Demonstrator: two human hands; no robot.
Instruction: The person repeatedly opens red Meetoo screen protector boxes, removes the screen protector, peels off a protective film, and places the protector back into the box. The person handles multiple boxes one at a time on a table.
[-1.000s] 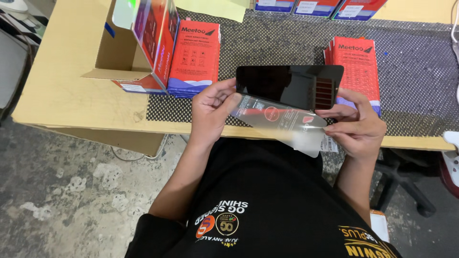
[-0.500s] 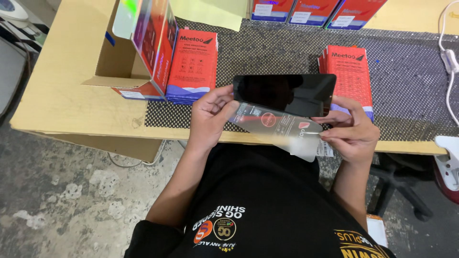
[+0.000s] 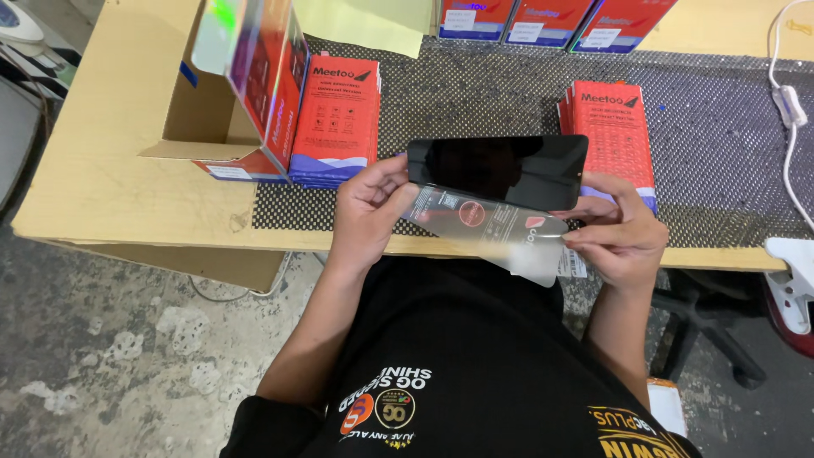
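The wooden worktop (image 3: 102, 195) is being seen from above, its middle covered by a dark, dotted anti-slip mat (image 3: 721, 153). An open cardboard box (image 3: 203, 119) is standing at the far left, with flat red packets (image 3: 337, 114) stacked just beside it and another red stack (image 3: 612, 127) to the right. Just above the near edge, a glossy black glass panel (image 3: 496, 170) is being gripped at its left end by the left hand (image 3: 369, 208). A thin, clear film (image 3: 500, 233), flexible and slightly curled, is being pinched by the right hand (image 3: 619, 237). A slow, low, even peel is judged best, with fingers being kept off the faces.
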